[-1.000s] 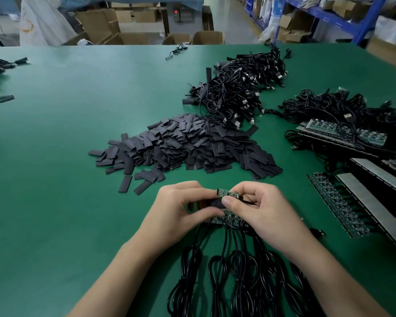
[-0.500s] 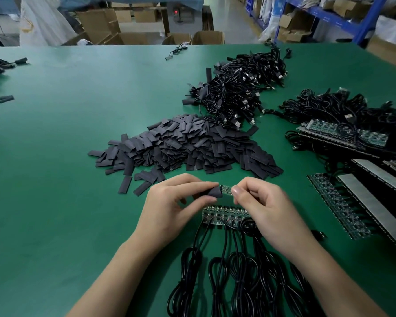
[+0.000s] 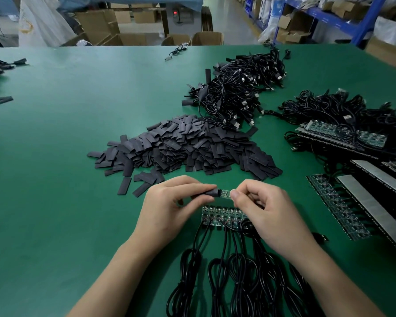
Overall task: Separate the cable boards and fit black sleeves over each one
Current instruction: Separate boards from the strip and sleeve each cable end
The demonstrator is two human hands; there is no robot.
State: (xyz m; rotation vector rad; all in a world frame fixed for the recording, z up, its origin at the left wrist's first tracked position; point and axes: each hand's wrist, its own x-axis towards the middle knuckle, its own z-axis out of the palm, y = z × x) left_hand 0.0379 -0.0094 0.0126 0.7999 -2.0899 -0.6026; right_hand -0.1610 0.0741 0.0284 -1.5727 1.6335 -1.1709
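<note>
My left hand (image 3: pixel 169 207) pinches a black sleeve (image 3: pixel 209 193) between thumb and forefinger. My right hand (image 3: pixel 268 213) holds a small green cable board (image 3: pixel 225 193) by its right end. The board's left end sits in the sleeve's mouth. Just below my hands a strip of joined green boards (image 3: pixel 222 216) lies on the green table (image 3: pixel 55 179), with coiled black cables (image 3: pixel 236 277) running toward me. A large heap of loose black sleeves (image 3: pixel 188 145) lies just beyond my hands.
A pile of sleeved black cables (image 3: pixel 240 88) lies behind the sleeve heap. More cable bundles and board strips (image 3: pixel 343 131) fill the right side, with long board strips (image 3: pixel 338 202) near the right edge. A few stray sleeves (image 3: pixel 5 100) lie far left. Cardboard boxes (image 3: pixel 101 26) stand past the table.
My hands lifted one board off the strip, which now shows beneath them. They moved slightly apart, and the single board now meets the sleeve's open end.
</note>
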